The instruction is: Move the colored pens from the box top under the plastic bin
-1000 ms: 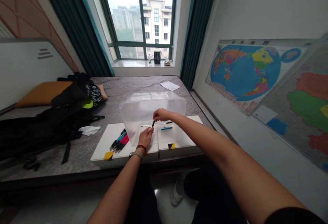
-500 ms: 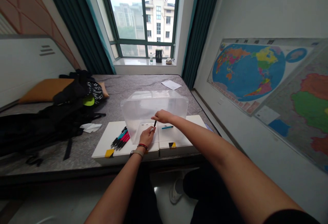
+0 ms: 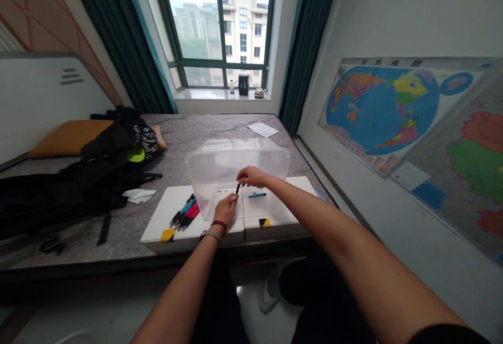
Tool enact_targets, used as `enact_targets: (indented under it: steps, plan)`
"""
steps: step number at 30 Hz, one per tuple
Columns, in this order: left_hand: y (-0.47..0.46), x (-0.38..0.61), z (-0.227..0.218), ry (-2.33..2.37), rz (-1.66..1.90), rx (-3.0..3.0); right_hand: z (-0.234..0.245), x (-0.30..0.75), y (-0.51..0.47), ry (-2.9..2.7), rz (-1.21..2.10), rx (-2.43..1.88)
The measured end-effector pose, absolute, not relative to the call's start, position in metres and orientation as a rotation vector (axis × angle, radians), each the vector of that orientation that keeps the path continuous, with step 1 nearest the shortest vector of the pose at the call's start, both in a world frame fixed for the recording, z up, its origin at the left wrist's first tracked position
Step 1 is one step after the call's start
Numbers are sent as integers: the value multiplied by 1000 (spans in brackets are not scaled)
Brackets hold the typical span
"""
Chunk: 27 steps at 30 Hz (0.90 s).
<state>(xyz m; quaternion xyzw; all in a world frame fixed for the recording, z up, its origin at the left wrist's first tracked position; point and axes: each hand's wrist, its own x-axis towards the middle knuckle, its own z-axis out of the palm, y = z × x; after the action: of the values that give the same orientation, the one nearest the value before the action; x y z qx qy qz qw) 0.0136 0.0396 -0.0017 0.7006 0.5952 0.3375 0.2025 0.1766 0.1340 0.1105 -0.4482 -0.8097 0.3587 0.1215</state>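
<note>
Your left hand (image 3: pixel 225 209) is gripping the lower end of a small black pen (image 3: pixel 238 189), its fingers closed in around it. Your right hand (image 3: pixel 251 176) is reaching across from the other side and holding the fingers narrow at the pen's upper end – the two hands are sharing the pen, which is standing at a slant between them. The picture is too small to tell whether a cap or tip is showing.

Both hands are working above a pair of white boxes (image 3: pixel 161 213) that are sitting side by side on the grey bed (image 3: pixel 188 126). A large see-through plastic bin (image 3: pixel 208 163) is standing around or just beyond your hands; you cannot tell exactly which from here. A blue pen (image 3: pixel 257 195) is lying to the right of your left hand, with a small dark piece (image 3: pixel 260 187) resting near it. On the left, a pile of pens (image 3: pixel 185 213) – black, blue and red – is lying slantwise on the white surface, just beside the bin.

Farther left, a crumpled tissue (image 3: pixel 139 195) is lying near a black bag (image 3: pixel 58 202). A sheet of paper (image 3: pixel 262 129) is lying on the bed behind the bin.
</note>
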Motion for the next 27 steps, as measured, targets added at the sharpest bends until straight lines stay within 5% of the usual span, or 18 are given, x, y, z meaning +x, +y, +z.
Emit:
enact_targets:
  steps: [9,17,27]
  plan:
    - [39,17,1,1730,870,2000,100,179,132,-2381,881,-1297]
    - [39,19,-1,1761,808,2084,88,180,133,-2107,1182,-1249]
    - [32,26,-1,1783,642,2337,84,183,119,-2199,930,-1429]
